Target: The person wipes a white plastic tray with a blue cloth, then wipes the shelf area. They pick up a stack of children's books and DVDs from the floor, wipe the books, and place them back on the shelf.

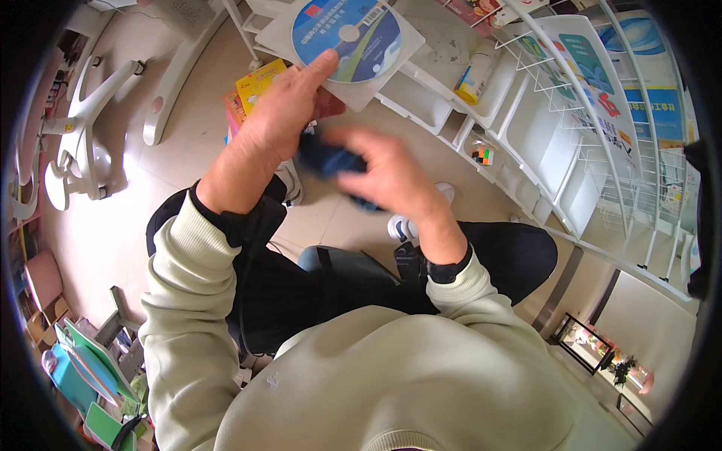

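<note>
My left hand (279, 113) grips a printed disc (372, 48) in a clear square sleeve (361, 98), its thumb lying across the disc's lower left. The disc is mostly blue and bears writing. To the right and lower, my right hand (389, 169) is blurred, with fingers and thumb curled on a dark blue cloth (324, 158). Motion blur hides the cloth's exact shape. Beyond my left wrist is a pile of books with a yellow cover (256, 84) on top, partly hidden by that hand. A dark red item (330, 106) shows just under the sleeve.
White shelving (428, 107) runs along the right, holding a yellow-and-white canister (474, 79) and a puzzle cube (483, 155). A wire rack (626, 186) with booklets rises beside it. White furniture legs (90, 129) stand left on the tiled floor (333, 220). Folders (96, 361) lie lower left.
</note>
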Tool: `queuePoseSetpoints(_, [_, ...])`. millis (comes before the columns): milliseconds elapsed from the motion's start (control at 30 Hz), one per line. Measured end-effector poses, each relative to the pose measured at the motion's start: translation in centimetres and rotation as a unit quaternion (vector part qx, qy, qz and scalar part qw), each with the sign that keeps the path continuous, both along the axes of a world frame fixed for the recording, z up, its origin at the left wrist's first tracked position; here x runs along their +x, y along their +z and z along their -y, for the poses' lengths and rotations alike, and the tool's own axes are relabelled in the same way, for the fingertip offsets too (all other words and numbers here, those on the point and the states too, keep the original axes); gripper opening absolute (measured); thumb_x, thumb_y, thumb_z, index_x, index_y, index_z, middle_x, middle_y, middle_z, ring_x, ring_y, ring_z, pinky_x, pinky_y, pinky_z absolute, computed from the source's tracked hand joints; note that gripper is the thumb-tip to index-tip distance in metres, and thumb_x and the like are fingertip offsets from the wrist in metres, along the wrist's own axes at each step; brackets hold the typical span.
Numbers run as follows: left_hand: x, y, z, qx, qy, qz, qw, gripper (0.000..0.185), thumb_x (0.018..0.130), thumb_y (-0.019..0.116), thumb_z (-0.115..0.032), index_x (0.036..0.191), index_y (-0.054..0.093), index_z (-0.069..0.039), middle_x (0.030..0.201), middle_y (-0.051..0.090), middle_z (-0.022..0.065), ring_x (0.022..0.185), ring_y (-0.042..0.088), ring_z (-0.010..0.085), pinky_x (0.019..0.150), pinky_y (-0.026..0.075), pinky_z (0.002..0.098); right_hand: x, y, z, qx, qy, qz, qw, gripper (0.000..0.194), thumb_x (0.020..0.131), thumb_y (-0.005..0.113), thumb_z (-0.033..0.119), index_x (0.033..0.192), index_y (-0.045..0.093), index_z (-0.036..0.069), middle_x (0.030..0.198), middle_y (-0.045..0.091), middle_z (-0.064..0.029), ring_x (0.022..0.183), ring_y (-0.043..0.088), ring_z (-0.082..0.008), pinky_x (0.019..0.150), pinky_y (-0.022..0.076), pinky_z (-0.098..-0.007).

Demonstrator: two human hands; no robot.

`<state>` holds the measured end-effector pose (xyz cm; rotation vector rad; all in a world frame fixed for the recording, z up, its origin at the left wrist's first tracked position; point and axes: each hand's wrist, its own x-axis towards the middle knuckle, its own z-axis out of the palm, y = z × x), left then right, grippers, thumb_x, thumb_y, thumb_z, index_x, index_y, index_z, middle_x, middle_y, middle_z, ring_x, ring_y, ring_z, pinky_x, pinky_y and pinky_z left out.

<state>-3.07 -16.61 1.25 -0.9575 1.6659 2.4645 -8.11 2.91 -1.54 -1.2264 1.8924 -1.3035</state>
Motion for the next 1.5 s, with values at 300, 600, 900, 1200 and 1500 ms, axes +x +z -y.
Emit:
queuePoseSetpoints(300, [1.4, -0.9, -1.6, -0.044, -0.324, 0.045, 0.944, 0.047, 0.089, 0.072, -0.045, 0.09, 0.07, 0.002, 0.079, 0.069, 0.0068, 0.068, 0.066, 0.015, 0.06, 0.046, 0.025, -2.0, -2.5, -2.4, -0.19, -0.294, 0.579, 0.736, 0.074, 0.09, 0.053, 0.057, 0.14, 0.049, 0.002, 0.131, 0.06, -0.0151, 0.115, 0.061, -0.0262, 0.1, 0.0506, -0.0403])
queuePoseSetpoints(600, [0.9, -3.0, -1.0, -0.204, -0.359, 0.094, 0.906, 0.049, 0.088, 0.071, -0.045, 0.094, 0.072, 0.003, 0.07, 0.061, 0.0063, 0.064, 0.058, 0.0153, 0.058, 0.046, 0.0275, -0.3, -7.5, -7.1, -0.114, -0.214, 0.464, 0.852, 0.123, 0.072, 0.037, 0.094, 0.149, 0.036, -0.001, 0.147, 0.048, -0.015, 0.131, 0.049, -0.0261, 0.111, 0.0408, -0.0429])
queuePoseSetpoints(900, [-1.9, -18.2, 2.4, -0.111, -0.285, 0.283, 0.909, 0.063, 0.086, 0.067, -0.062, 0.099, 0.069, -0.001, 0.078, 0.066, 0.0068, 0.063, 0.065, 0.0196, 0.053, 0.052, 0.033, -4.4, -12.0, -5.5, 0.132, -0.353, 0.422, 0.825, 0.057, 0.085, 0.073, 0.035, 0.125, 0.062, -0.004, 0.116, 0.067, -0.013, 0.102, 0.064, -0.0218, 0.092, 0.0485, -0.0317])
queuePoseSetpoints(1200, [1.2, -31.6, 19.3, -0.259, -0.08, 0.331, 0.904, 0.045, 0.087, 0.069, -0.031, 0.122, 0.058, -0.005, 0.098, 0.062, 0.0111, 0.07, 0.063, 0.0251, 0.057, 0.057, 0.0396, -8.3, -13.5, -6.9, 0.165, -0.394, 0.433, 0.794, 0.074, 0.088, 0.071, 0.051, 0.136, 0.056, -0.004, 0.129, 0.063, -0.0134, 0.115, 0.063, -0.0233, 0.1, 0.0477, -0.0323])
queuePoseSetpoints(1500, [-3.9, -26.8, 26.0, -0.19, -0.198, 0.373, 0.886, 0.048, 0.091, 0.066, -0.038, 0.11, 0.062, 0.005, 0.081, 0.061, 0.0157, 0.066, 0.065, 0.0246, 0.06, 0.059, 0.039, -5.6, -20.1, 0.4, 0.202, -0.204, 0.537, 0.793, 0.052, 0.088, 0.075, 0.037, 0.118, 0.067, -0.004, 0.103, 0.071, -0.011, 0.085, 0.069, -0.0189, 0.076, 0.0545, -0.0307])
